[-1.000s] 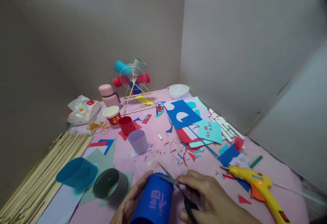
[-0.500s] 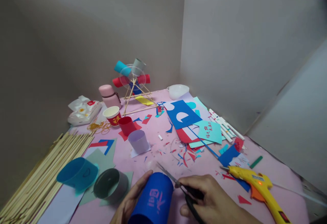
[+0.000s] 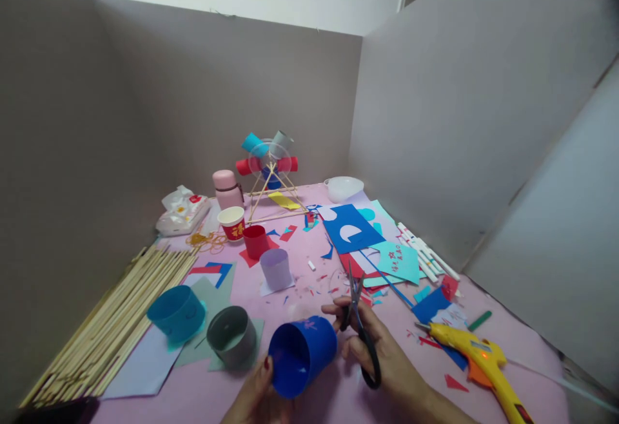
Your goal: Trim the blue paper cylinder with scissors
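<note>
My left hand (image 3: 258,390) grips a blue paper cylinder (image 3: 316,345) by its near rim, the thumb on the outside. The cylinder lies tilted, its open end facing left and toward me, with pink marks on top. In my right hand (image 3: 370,340) is a pair of scissors (image 3: 356,308) with black handles; the blades point up and stand slightly apart. The fingertips of that hand are close to the cylinder's far end; whether they touch it I cannot tell. Left of the cylinder stand a grey paper cup (image 3: 232,337) and a teal paper cup (image 3: 176,314).
A yellow glue gun (image 3: 476,353) with a lit orange light lies at right. Bamboo sticks (image 3: 111,327) lie at left. Farther back are a lilac cup (image 3: 275,269), a red cup (image 3: 256,241), a stick-framed wheel (image 3: 271,166), a pink flask (image 3: 226,189) and blue paper (image 3: 353,227).
The blue cylinder has turned so its open end shows. The scissors have swung from beside its far edge to point upward. The view has tilted up.
</note>
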### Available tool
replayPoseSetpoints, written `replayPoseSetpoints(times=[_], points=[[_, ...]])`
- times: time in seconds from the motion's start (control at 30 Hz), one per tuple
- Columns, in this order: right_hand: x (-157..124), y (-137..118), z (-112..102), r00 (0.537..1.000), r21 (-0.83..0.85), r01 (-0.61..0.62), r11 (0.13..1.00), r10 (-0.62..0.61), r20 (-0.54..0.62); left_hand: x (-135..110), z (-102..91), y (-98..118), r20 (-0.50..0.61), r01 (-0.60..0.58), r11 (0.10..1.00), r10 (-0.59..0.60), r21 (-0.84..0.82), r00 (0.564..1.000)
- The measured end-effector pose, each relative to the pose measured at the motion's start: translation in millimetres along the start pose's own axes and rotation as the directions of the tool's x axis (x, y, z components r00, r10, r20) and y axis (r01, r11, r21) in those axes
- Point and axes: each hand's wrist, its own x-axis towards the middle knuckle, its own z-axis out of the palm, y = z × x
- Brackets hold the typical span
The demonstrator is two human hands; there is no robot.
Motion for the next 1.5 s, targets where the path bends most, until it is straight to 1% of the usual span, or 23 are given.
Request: replayPoseSetpoints(times=[0.1,0.17,0.3,0.43,0.63,0.7,0.77,0.83,0.9,1.0,1.13,1.27,1.4,1.5], points=[[0,-2,2,0.999,0.034,0.026,0.999,-0.027,0.033,2,-0.2,-6,0.019,-0.043,0.995,0.045,-0.087,0.999],[0,-3,2,0.999,0.054,0.024,0.998,-0.025,0.026,3,-1.5,-7,0.044,-0.03,0.994,0.035,-0.107,0.998],[0,-2,2,0.999,0.051,0.037,0.998,-0.038,0.026,3,-0.8,-6,0.082,-0.083,0.995,0.088,-0.059,0.993],[-2,0,1,0.999,0.011,0.046,0.999,-0.047,0.024,4,-2.6,-5,0.105,-0.063,0.998,0.066,-0.029,0.992],[-3,5,-3,0.998,-0.017,0.053,0.998,-0.052,0.042,8,-6.3,-7,0.077,-0.127,0.99,0.122,0.062,0.99],[-2,5,-3,0.998,-0.026,0.05,0.998,-0.049,0.045,8,-5.8,-6,0.057,-0.118,0.991,0.114,0.062,0.992],[-2,5,-3,0.998,-0.035,0.052,0.998,-0.05,0.043,8,-5.3,-6,0.061,-0.082,0.997,0.082,0.007,0.995],[-3,4,-3,0.997,-0.039,0.058,0.998,-0.057,0.043,8,-4.8,-6,0.1,-0.042,0.998,0.047,-0.056,0.994],[-3,3,-2,0.997,-0.048,0.062,0.997,-0.06,0.041,9,-3.6,-6,0.137,-0.034,0.997,0.044,-0.07,0.99],[-3,2,-1,0.998,-0.057,0.052,0.997,-0.05,0.04,8,1.5,-5,0.154,-0.074,0.997,0.074,-0.009,0.985],[-3,3,0,0.998,-0.045,0.043,0.998,-0.04,0.047,6,10.3,-4,0.109,-0.117,0.987,0.105,0.113,0.989],[-3,2,2,0.999,-0.052,0.027,0.998,-0.025,0.03,7,8.9,-6,0.079,-0.158,0.987,0.154,0.042,0.985],[-3,1,3,1.0,-0.034,0.007,0.999,-0.006,0.009,11,3.1,-6,0.114,-0.159,0.987,0.158,0.004,0.981],[-3,2,4,0.999,0.021,-0.037,0.999,0.037,0.019,10,5.3,-4,0.131,-0.167,0.986,0.168,-0.017,0.977]])
